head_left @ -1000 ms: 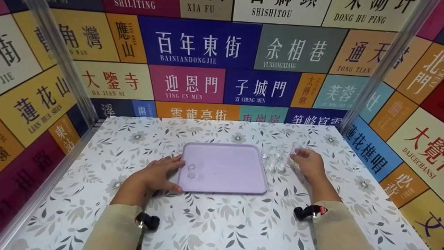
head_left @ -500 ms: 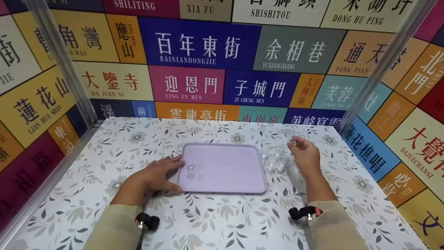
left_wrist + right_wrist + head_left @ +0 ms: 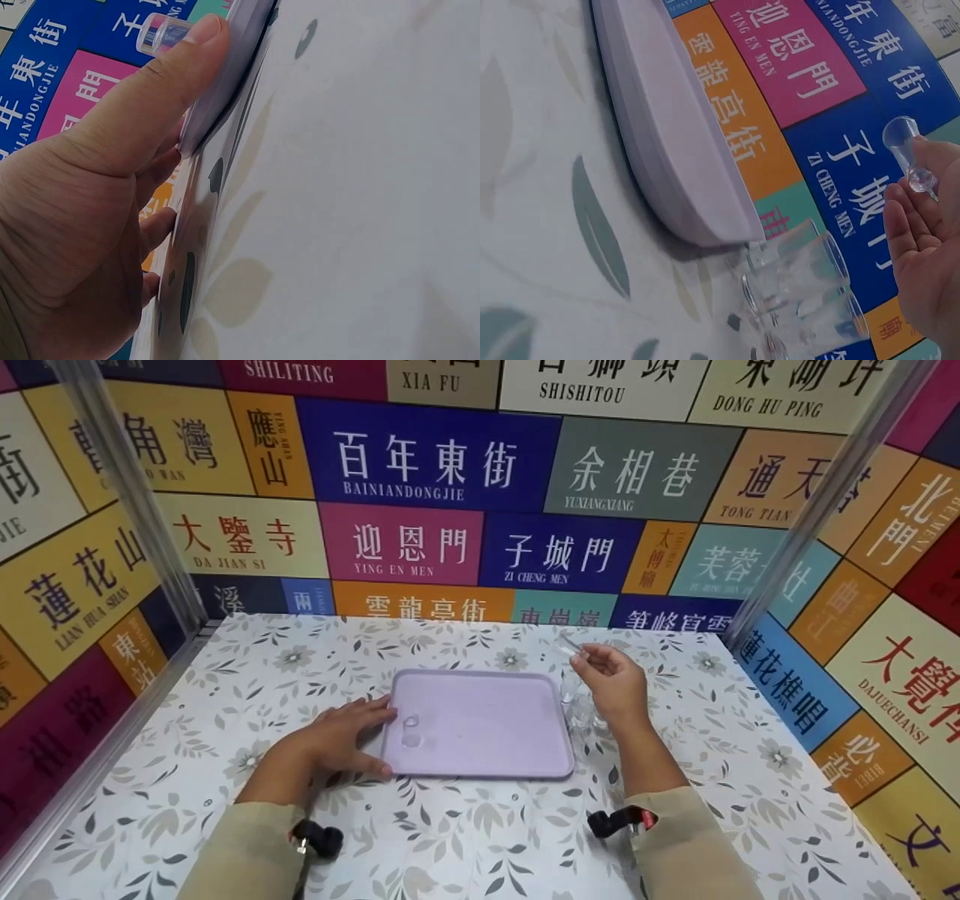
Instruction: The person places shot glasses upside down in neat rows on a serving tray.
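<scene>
My right hand pinches a small clear shot glass between thumb and fingers, raised beyond the tray's right side; its flared mouth points away from the palm. A shallow lilac tray lies on the table. Spread along the tray's left edge, my left hand touches the rim, its thumb at the near left corner. One clear shot glass stands on the tray near that hand. Several more shot glasses stand close together by the tray's right edge, partly hidden behind the right hand in the head view.
A white tablecloth with grey leaves and flowers covers the table. Colourful panels with large characters rise behind and on both sides, with clear upright corner strips. Both wrists wear small black cameras.
My right hand has lifted the shot glass and carried it left, from beyond the group of glasses toward the tray's far right corner; the glass now tilts. The left hand stays on the tray's edge.
</scene>
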Tool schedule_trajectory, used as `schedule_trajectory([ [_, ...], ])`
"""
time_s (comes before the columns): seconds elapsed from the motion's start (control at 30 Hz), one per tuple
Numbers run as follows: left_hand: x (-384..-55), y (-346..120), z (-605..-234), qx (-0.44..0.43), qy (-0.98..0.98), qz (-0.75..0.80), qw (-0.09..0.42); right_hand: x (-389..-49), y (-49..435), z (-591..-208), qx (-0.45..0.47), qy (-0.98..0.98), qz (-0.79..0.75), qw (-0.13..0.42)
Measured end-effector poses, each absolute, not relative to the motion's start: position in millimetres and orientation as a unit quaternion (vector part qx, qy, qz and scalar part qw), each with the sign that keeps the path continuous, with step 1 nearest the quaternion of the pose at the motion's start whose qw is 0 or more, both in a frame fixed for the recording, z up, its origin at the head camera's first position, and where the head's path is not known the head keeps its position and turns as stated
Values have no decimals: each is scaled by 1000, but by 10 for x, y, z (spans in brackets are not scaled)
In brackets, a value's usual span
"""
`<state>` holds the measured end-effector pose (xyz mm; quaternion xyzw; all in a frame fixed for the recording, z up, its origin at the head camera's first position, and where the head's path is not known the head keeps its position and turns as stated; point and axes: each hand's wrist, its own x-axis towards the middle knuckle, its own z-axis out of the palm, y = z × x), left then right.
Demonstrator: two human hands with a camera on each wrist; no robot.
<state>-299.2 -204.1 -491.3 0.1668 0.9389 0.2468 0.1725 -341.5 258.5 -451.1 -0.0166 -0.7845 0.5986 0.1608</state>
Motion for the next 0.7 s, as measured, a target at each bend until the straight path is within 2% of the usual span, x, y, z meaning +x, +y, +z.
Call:
schedule_trajectory([
  [0.7, -2975, -2048, -4878, 183, 939, 239, 168, -3402, 1460, -4560, 65, -759, 639, 105],
])
